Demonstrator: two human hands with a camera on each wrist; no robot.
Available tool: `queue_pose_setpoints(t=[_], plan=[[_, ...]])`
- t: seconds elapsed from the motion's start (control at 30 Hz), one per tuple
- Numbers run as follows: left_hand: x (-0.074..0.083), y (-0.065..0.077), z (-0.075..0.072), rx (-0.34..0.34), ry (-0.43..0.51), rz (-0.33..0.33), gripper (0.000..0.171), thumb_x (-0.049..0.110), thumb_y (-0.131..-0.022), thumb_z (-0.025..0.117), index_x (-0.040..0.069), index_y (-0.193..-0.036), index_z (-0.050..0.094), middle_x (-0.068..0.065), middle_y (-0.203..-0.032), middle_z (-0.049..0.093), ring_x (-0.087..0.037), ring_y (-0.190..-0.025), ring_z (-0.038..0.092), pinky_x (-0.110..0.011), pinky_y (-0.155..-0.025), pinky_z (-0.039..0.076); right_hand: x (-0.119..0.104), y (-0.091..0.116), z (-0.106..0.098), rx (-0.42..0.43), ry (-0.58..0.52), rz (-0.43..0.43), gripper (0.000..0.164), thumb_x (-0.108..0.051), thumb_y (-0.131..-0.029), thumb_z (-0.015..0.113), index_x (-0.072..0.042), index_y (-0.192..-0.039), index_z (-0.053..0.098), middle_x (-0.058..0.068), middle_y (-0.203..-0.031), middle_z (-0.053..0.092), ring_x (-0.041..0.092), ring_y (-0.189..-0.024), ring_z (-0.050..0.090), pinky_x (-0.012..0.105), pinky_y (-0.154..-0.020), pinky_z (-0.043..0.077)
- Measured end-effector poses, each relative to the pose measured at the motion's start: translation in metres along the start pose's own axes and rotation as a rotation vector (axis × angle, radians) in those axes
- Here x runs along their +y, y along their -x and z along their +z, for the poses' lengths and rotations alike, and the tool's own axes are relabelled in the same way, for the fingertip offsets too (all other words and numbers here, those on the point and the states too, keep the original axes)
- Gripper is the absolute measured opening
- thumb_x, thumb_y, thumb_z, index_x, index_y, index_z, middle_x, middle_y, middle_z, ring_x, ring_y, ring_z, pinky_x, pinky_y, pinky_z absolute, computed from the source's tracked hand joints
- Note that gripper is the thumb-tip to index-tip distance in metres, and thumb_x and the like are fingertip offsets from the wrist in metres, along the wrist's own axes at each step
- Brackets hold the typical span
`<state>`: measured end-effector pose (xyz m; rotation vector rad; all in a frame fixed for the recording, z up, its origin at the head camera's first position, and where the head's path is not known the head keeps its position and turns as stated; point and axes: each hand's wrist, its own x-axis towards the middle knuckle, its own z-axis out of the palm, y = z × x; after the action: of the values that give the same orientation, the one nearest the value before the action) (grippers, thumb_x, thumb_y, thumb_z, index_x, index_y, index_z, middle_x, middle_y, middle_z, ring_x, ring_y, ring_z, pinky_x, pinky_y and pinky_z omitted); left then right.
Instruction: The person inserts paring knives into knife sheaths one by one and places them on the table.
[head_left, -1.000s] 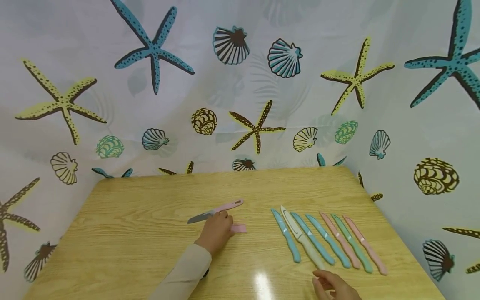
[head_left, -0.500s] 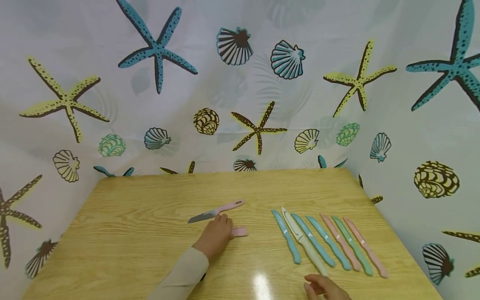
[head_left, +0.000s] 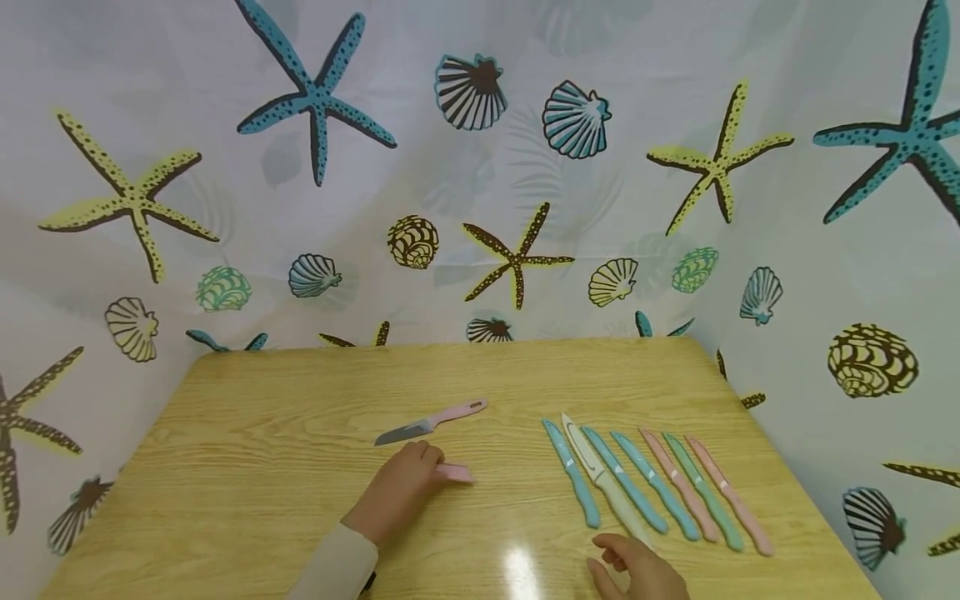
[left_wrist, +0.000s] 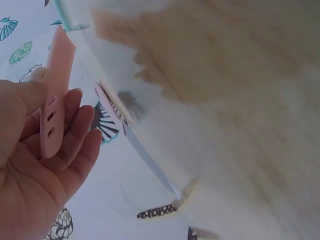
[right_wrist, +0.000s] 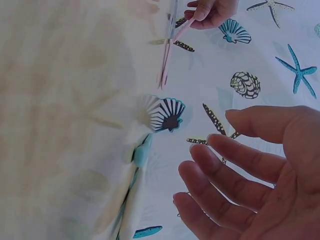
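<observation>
My left hand (head_left: 401,486) pinches a pink knife sheath (left_wrist: 59,85) between thumb and fingers; slots show along one side in the left wrist view. Just beyond that hand, a pink-handled knife (head_left: 457,412) lies with its grey blade (head_left: 403,432) bare and pointing left. My right hand (head_left: 641,573) hovers near the table's front, fingers loosely bent and holding nothing. It is nearest to the cream-handled knife (head_left: 618,500), whose handle end it partly hides in the head view.
Right of the middle, several knives lie in a slanted row: blue ones (head_left: 573,479), pink ones (head_left: 738,508) and a green one (head_left: 712,500). The wooden table (head_left: 262,467) meets a shell-and-starfish curtain (head_left: 480,167) at the back and sides.
My left hand has drawn back toward the lower left with the pink sheath, away from the bare knife. My right hand has shifted left. The knives have stayed put.
</observation>
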<state>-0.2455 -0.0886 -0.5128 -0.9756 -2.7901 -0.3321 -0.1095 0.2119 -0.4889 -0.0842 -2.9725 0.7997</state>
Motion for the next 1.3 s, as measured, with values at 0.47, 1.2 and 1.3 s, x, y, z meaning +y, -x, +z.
queue_pose_setpoints(t=[0.47,1.2,1.3], plan=[[-0.001,0.049,-0.024,0.264,0.018,0.035,0.017,0.016,-0.085,0.072,0.008,-0.100,0.067,0.002,-0.092,0.061,-0.011,-0.084,0.058,-0.027,-0.074,0.052,-0.023,-0.025,-0.019,0.044,-0.074,-0.046,0.021,-0.020,-0.085,0.074,-0.009,-0.103,0.072,-0.007,-0.083,0.066,0.011,-0.076,0.061,0.029,-0.065,0.053],[-0.011,0.081,-0.061,0.362,0.029,0.038,0.027,0.015,-0.084,0.073,0.007,-0.109,0.067,0.001,-0.099,0.061,-0.010,-0.087,0.057,-0.027,-0.072,0.051,-0.079,-0.088,0.019,0.096,-0.060,-0.319,0.018,-0.015,-0.085,0.073,-0.005,-0.100,0.071,0.002,-0.088,0.067,0.018,-0.080,0.063,0.031,-0.067,0.052],[-0.010,0.083,-0.065,0.359,0.029,0.034,0.027,0.015,-0.084,0.073,0.008,-0.110,0.067,0.001,-0.099,0.061,-0.010,-0.087,0.057,-0.027,-0.072,0.052,-0.087,-0.097,0.027,0.077,-0.060,-0.321,0.018,-0.013,-0.086,0.072,-0.003,-0.101,0.070,0.005,-0.090,0.066,0.022,-0.082,0.063,0.033,-0.067,0.053]])
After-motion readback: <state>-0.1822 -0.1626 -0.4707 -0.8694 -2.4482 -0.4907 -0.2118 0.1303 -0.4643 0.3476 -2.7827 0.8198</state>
